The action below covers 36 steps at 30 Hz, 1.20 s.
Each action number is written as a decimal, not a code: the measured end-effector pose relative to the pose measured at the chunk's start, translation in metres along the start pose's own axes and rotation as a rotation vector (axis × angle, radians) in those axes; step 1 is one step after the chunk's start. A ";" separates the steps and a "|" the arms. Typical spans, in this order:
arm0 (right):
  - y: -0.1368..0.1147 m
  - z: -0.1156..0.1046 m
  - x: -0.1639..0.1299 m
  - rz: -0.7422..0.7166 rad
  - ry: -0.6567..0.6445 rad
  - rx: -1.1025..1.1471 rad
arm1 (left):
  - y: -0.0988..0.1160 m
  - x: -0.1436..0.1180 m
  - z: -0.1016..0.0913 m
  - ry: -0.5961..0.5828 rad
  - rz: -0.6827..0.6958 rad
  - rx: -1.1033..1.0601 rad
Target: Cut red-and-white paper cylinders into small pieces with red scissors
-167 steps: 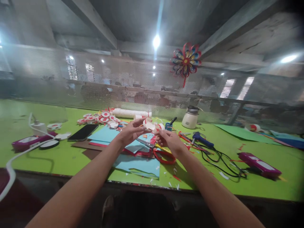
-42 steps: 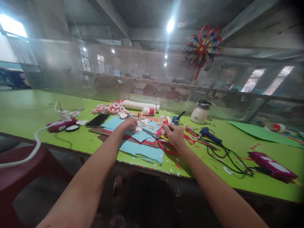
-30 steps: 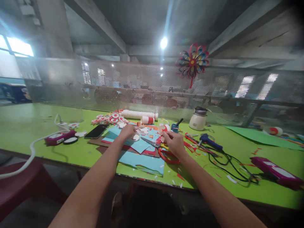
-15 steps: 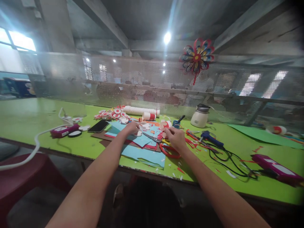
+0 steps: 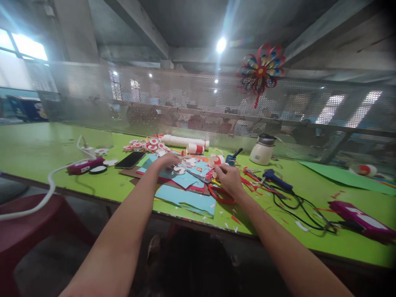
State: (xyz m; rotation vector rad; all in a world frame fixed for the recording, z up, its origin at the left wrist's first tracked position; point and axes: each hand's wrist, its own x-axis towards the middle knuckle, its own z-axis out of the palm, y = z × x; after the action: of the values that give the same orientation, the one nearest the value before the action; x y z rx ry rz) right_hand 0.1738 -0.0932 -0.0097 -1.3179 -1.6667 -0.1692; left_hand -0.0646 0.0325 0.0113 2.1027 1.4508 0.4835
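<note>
On a long lime-green bench (image 5: 62,142), midway along and set back from the front edge, lie flat white notched paper discs (image 5: 179,170). A person's left hand (image 5: 168,160) curves down just beside them, its fingertips too hidden to tell whether they hold anything. The right hand's (image 5: 228,176) thumb and fingers look drawn together by a red-and-white paper cup (image 5: 217,159); whether they pinch something is unclear. Orange-and-yellow-handled metal scissors (image 5: 206,180) lie beneath, blades aimed leftward: a careless leftward reach could nick skin or crease a disc. The lowest light-blue paper sheet (image 5: 185,199), nearest the front edge, could slip off if brushed. An outward sweep might knock the blue pistol-shaped tool (image 5: 278,180).
</note>
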 end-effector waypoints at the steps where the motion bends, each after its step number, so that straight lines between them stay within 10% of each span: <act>1: 0.000 0.000 0.000 0.000 -0.001 -0.001 | 0.000 -0.003 -0.003 -0.025 0.009 -0.028; 9: 0.002 0.004 -0.002 -0.002 -0.025 0.000 | -0.003 -0.005 -0.011 0.127 -0.144 -0.177; 21: 0.003 0.005 -0.004 0.011 -0.063 -0.017 | 0.003 -0.018 -0.016 -0.314 0.159 0.075; 36: 0.000 0.004 -0.003 0.013 -0.077 -0.015 | -0.004 -0.003 -0.003 -0.169 0.253 0.206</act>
State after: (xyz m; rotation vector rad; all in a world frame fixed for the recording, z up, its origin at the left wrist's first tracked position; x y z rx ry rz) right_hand 0.1710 -0.0928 -0.0138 -1.3613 -1.7237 -0.1241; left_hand -0.0698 0.0316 0.0109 2.4411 1.1887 0.2486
